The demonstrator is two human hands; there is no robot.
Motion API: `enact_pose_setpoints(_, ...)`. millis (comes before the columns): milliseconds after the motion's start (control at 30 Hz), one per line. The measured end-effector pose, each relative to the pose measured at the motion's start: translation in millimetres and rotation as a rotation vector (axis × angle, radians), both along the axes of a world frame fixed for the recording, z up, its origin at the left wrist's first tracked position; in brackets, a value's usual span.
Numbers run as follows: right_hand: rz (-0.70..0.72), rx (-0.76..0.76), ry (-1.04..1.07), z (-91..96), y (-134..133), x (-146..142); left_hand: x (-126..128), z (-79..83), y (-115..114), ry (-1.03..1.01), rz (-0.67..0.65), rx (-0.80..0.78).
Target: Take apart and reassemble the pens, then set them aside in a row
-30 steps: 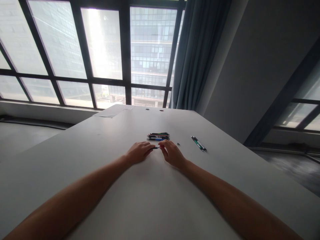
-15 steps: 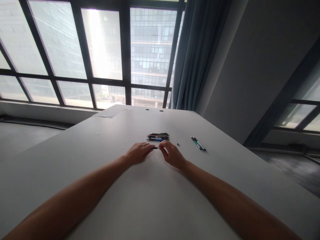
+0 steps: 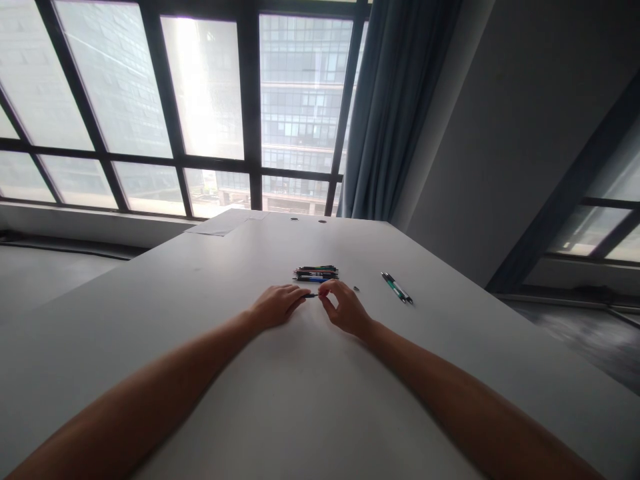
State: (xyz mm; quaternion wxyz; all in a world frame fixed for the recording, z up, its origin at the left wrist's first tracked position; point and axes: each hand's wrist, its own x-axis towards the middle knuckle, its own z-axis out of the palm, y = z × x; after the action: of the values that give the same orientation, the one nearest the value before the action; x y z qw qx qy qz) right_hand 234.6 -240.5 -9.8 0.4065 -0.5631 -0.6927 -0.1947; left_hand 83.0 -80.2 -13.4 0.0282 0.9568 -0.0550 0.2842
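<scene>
Both my hands rest on the white table (image 3: 200,300) and pinch one dark pen (image 3: 312,295) between them. My left hand (image 3: 276,305) grips its left end with curled fingers. My right hand (image 3: 344,308) pinches the right end with thumb and fingertips. Just beyond the hands lies a small row of several pens (image 3: 316,273) side by side, with black, red, green and blue barrels. A tiny dark part (image 3: 357,289) lies to the right of my right hand.
Two pens (image 3: 397,288) lie together farther right on the table. A sheet of paper (image 3: 225,222) sits at the far edge by the window. A blue curtain (image 3: 395,107) hangs behind the table.
The hands stay almost still on the pen. My right hand's fingers have shifted slightly at the pen's end.
</scene>
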Motion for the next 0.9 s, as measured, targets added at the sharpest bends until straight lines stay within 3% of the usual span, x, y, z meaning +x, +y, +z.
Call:
enact_pose_setpoints(433,-0.033,0.005,-0.029,2.6,-2,-2,1,-1.6,2,-0.019,-0.015,0.031)
enact_pose_setpoints(733,-0.052,-0.015,0.05,4.9,-1,18,-2,1.9,0,-0.02,0.043,0.013)
enact_pose_setpoints(800,-0.127,-0.01,0.075,8.8,-5,31,-2,1.7,0,-0.018,0.053,0.007)
enact_pose_setpoints(900,-0.36,-0.029,0.071,9.2,-12,59,-2,1.2,0,-0.009,0.076,0.011)
